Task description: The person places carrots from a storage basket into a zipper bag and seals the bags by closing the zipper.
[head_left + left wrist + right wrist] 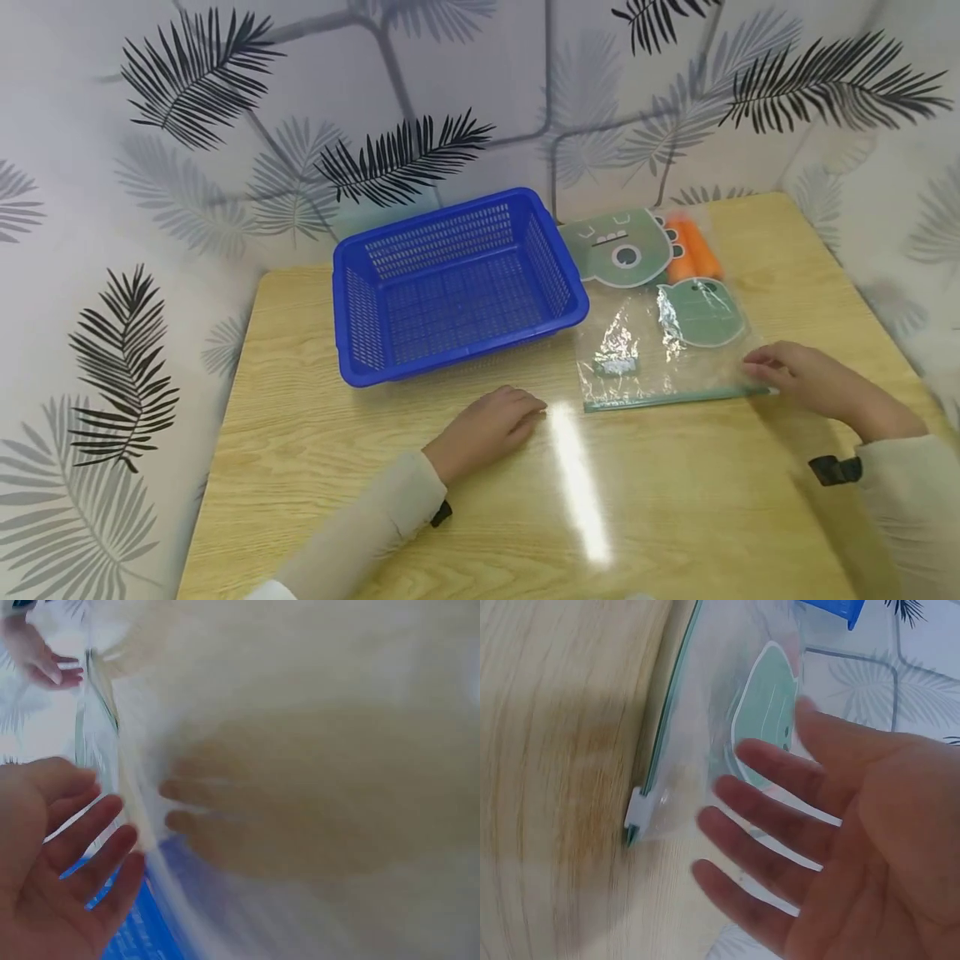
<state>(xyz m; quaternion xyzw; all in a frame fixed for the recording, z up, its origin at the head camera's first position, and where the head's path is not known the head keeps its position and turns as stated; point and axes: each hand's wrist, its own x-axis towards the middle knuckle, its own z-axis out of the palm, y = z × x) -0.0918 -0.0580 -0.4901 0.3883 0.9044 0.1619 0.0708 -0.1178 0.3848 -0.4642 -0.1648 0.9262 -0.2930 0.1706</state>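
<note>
A clear slider zip bag [637, 333] printed with green cartoon faces lies flat at the right of the table. Inside its far end is something orange and carrot-like [690, 246], partly covered by the print. My right hand [810, 379] is by the bag's near right corner. In the right wrist view, its fingers [772, 817] are spread and loosely bent beside the white slider [636, 808], holding nothing. My left hand [487, 429] is low over the table, left of the bag and in front of the blue basket, its fingers [97, 832] relaxed with nothing in them.
An empty blue plastic basket [461, 354] with perforated walls stands at the back middle, its right side against the bag. The wooden table [315, 500] meets leaf-patterned walls [465, 75] behind and at the sides. A strip of light reflects off the tabletop between my hands.
</note>
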